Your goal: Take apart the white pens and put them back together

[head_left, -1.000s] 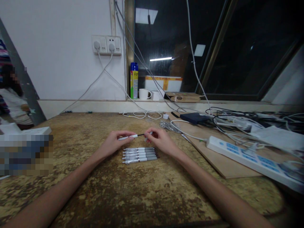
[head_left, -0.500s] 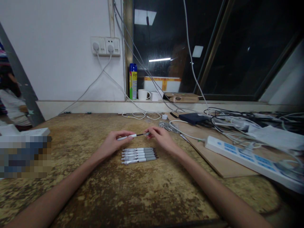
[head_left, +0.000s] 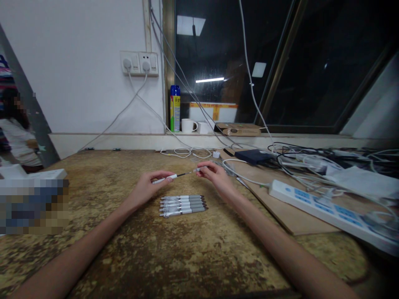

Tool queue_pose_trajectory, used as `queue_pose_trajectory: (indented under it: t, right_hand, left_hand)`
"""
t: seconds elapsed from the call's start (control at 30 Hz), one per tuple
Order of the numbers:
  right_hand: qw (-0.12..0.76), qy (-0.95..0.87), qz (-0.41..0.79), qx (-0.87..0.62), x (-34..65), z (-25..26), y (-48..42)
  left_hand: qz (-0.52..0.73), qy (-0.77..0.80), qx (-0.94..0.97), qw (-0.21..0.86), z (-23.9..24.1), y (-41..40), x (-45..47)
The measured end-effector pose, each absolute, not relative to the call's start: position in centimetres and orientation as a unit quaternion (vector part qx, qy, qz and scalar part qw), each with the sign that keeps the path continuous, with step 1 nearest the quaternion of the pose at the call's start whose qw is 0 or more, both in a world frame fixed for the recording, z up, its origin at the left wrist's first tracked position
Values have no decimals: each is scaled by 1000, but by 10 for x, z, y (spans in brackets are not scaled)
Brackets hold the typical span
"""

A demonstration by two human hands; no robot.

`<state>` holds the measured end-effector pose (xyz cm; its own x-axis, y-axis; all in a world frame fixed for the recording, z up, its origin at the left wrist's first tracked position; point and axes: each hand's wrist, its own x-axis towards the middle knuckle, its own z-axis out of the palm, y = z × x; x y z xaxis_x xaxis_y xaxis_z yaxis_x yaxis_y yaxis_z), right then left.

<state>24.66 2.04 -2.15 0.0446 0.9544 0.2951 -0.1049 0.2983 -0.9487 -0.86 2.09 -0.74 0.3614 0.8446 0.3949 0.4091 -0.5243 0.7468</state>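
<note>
Above the pen row (head_left: pixel 182 205) at mid-table, our left hand (head_left: pixel 146 185) pinches the pen barrel (head_left: pixel 165 179) & our right hand (head_left: pixel 215 174) its tip piece (head_left: pixel 197 169), w/ refill (head_left: pixel 184 174) bare between: a tip-fitting step, we judge, needing both kept straight.

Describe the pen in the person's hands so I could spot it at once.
On the worn brown table, find the row of pens lying side by side at the middle. Just beyond them, the left hand and right hand pinch one pen by its ends. It alone is off the table, with a thin dark refill bared mid-length.
</note>
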Motion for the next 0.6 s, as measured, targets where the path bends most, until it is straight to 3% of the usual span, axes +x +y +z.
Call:
queue_pose_trajectory:
  t: [0.33, 0.6]
  right_hand:
    - [591, -563, 418, -398, 244, -19, 17]
    - [533, -639, 392, -393, 226, -18, 6]
  left_hand:
    - [393, 402, 777, 283, -9, 21, -8]
    - [381, 382, 787, 298, -8, 18, -5]
